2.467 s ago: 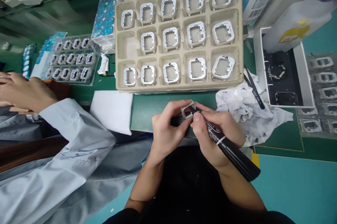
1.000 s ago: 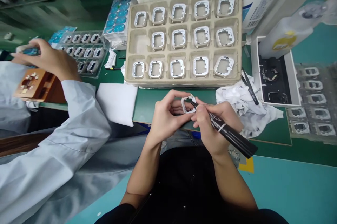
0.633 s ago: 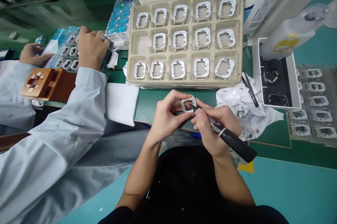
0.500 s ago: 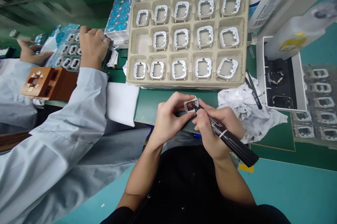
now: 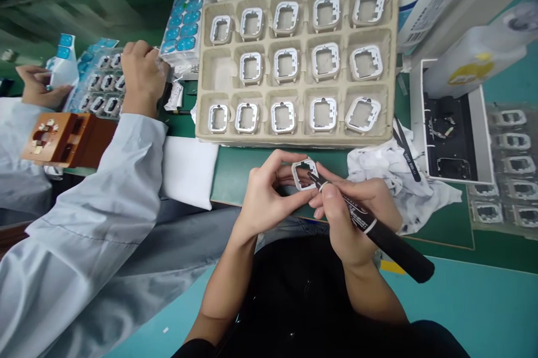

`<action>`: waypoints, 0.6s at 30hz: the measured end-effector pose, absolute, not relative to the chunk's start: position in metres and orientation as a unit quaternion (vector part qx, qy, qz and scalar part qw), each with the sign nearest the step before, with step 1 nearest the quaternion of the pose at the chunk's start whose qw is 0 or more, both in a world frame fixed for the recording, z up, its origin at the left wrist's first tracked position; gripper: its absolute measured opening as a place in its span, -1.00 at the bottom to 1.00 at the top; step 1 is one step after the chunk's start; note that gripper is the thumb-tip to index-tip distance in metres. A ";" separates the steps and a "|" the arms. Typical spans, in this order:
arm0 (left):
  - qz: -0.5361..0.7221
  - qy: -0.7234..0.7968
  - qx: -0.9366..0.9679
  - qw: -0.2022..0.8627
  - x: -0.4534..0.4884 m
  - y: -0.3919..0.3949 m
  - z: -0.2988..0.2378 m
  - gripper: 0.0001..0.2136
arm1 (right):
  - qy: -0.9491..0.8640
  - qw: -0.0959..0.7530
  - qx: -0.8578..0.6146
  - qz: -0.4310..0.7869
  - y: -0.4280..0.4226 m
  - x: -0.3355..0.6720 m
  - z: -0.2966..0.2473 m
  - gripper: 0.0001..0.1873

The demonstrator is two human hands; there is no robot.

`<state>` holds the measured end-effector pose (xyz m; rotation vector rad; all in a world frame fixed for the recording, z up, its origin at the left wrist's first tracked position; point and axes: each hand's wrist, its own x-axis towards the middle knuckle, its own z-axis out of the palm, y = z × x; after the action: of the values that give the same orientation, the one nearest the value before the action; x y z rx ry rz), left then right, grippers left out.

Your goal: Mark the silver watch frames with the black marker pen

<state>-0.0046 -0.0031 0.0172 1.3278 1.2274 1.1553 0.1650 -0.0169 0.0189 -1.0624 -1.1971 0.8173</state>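
My left hand [image 5: 267, 195] pinches a small silver rectangular frame [image 5: 303, 174] between thumb and fingers, just above the green mat's front edge. My right hand [image 5: 351, 212] grips a black marker pen [image 5: 378, 232] like a pencil, its tip touching the frame's inner lower right edge. Behind my hands lies a beige pulp tray [image 5: 390, 61] with several matching silver frames [image 5: 285, 64] in its cells; one cell in the middle row at the left [image 5: 218, 72] holds nothing.
A crumpled ink-stained white cloth [image 5: 399, 179] lies right of my hands, beside a white box with a black insert [image 5: 451, 122]. A white sheet [image 5: 185, 170] lies to the left. A co-worker in a pale sleeve [image 5: 113, 190] handles clear trays of parts [image 5: 98, 92] near a brown fixture [image 5: 50, 136].
My hands have kept the frame and marker together, turning the frame slightly so its opening faces up. The co-worker's hand reached from the brown fixture to the clear parts tray.
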 end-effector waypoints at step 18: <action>0.488 0.484 0.537 0.490 -0.003 0.000 0.020 -0.51 | -0.476 0.645 -0.458 0.385 -0.019 0.166 0.016 -0.76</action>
<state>-0.0031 -0.0004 0.0205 1.3052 1.1750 1.1847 0.1663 -0.0189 0.0165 -1.0425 -1.0825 0.8757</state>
